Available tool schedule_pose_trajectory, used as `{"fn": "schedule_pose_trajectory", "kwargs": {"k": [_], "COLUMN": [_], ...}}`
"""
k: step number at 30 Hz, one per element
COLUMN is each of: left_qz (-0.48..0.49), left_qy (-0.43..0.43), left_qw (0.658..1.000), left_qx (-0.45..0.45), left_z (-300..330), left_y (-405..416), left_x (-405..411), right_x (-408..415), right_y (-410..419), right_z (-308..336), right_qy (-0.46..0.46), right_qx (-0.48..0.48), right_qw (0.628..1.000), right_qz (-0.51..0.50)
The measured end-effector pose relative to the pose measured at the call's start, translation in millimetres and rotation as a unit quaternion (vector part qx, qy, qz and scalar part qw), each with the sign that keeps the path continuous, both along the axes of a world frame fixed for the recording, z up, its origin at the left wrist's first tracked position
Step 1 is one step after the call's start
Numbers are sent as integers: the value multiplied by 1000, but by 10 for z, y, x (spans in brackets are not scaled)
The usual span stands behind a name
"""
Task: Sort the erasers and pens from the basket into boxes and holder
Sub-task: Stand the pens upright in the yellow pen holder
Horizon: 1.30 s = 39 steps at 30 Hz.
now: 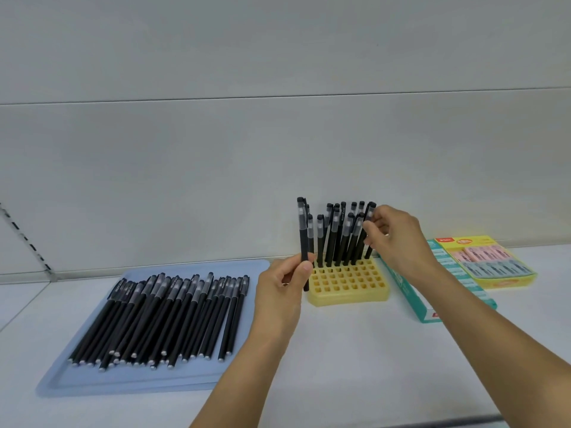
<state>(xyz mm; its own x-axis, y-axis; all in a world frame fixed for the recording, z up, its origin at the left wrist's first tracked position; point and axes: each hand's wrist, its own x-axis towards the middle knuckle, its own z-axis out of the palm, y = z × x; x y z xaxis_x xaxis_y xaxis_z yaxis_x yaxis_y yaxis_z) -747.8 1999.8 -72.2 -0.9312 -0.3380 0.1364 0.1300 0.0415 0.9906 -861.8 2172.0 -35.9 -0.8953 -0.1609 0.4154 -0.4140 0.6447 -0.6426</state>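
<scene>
— Head view: what do the hands hold?
— Left hand (285, 281) pinches a slim matte black pen (303, 242) upright beside the yellow gridded holder (349, 287); right hand (391, 233) grips a standing pen (366, 230) there.
— Others?
— Heaped on the blue tray (92, 381).

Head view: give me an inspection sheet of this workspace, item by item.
Surface: white shelf top, bare in front.
Job's things: loose black pens lie in a blue tray; the yellow grid holder has pens standing upright in its back rows, front holes open; the eraser boxes stand at right.
Clutter: nothing seen.
Grippers: left hand grips one upright pen beside the holder; right hand pinches a pen standing in the holder.
Cables: nothing seen.
Surroundings: grey back panel; slotted shelf rail at left.
</scene>
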Motion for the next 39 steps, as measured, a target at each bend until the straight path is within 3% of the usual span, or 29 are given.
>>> {"fn": "schedule_pose_trajectory", "kwargs": {"k": [5, 8, 10, 12, 15, 17, 20, 22, 24, 39], "left_qz": [-14, -15, -19, -35, -54, -14, 59, 41, 13, -21], "left_qy": [3, 5, 19, 41, 75, 108, 166, 162, 137, 105], "left_qw": [1000, 999, 997, 990, 966, 932, 824, 760, 730, 751], "left_qx": [-10, -28, -66, -130, -241, -347, -539, -628, -669, -652], "left_z": [24, 13, 17, 51, 161, 223, 251, 226, 221, 305], "left_y": [16, 25, 69, 153, 284, 297, 207, 141, 93, 64], "left_x": [-10, -44, -96, -153, -221, -290, -470, -597, -665, -602], "right_x": [-44, 91, 290, 459, 483, 412, 258, 146, 72, -102], "right_y": [-23, 15, -49, -171, -198, -88, 112, 179, 200, 93], "right_z": [-46, 67, 245, 411, 512, 528, 445, 333, 225, -19], "right_qy": [-61, 9, 33, -7, -11, -10, 4, -5, -21, -51], "right_qx": [42, 91, -20, -137, -169, -207, -179, -127, -98, 16], "right_qw": [997, 991, 998, 987, 979, 975, 984, 992, 995, 998], "right_qz": [-9, -93, -39, 82, 111, 83, 22, 3, -1, -19]}}
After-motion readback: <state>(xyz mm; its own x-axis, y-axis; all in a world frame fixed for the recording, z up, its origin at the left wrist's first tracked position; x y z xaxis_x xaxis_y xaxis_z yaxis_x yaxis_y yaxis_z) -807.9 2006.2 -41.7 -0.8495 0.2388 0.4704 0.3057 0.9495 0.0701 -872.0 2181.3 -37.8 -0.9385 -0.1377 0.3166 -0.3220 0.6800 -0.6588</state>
